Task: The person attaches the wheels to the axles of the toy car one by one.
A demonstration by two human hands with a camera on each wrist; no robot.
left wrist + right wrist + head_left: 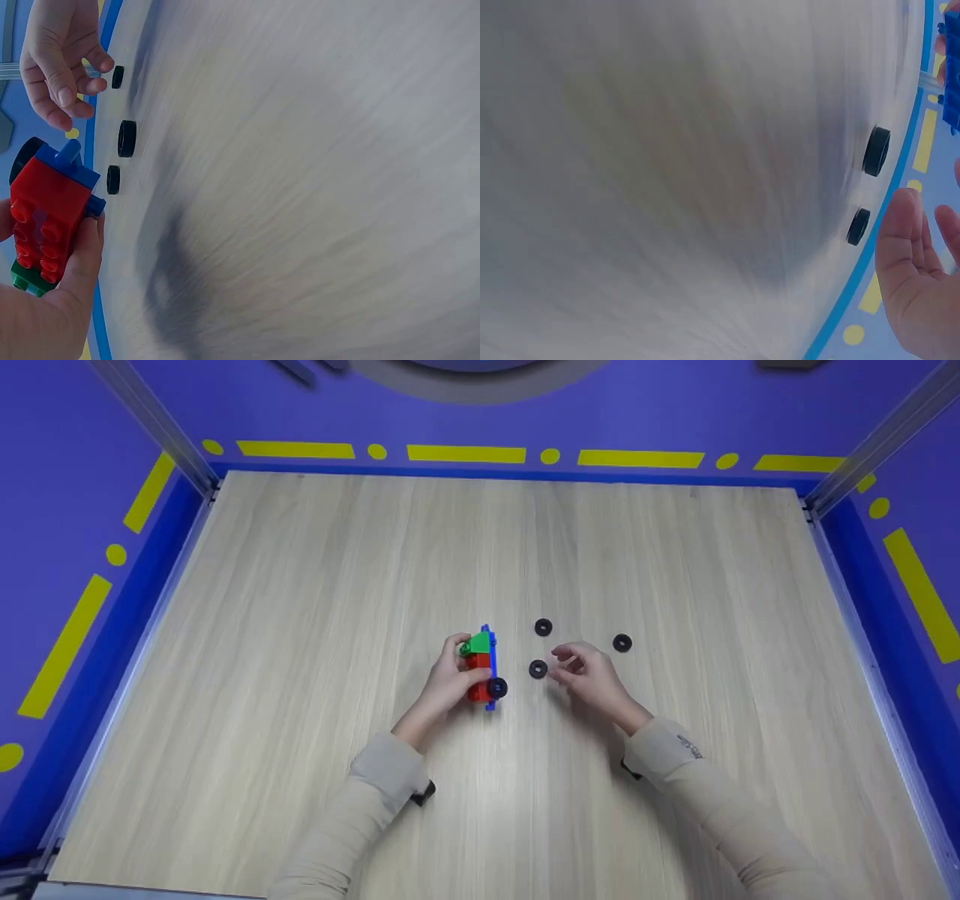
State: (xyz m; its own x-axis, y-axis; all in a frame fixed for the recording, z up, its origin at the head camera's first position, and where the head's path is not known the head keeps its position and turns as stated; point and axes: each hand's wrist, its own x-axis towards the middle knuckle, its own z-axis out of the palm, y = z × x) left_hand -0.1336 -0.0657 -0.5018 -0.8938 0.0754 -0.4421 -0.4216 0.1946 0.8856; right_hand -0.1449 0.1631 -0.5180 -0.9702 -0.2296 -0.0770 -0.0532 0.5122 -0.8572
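Head view: left grip [445, 680] holds the toy [479, 661] over the table [300, 585]; right grip [595, 679], empty and loosely parted, sits just beside a tyre [532, 671]. Advisable: pinch the tyre squarely by its rim, toy held steady.

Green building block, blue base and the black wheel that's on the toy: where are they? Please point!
Green building block [479, 642], head view: middle of its visible side.
Blue base [952, 71], right wrist view: its broad face.
Fitted black wheel [25, 160], left wrist view: its uncovered part.
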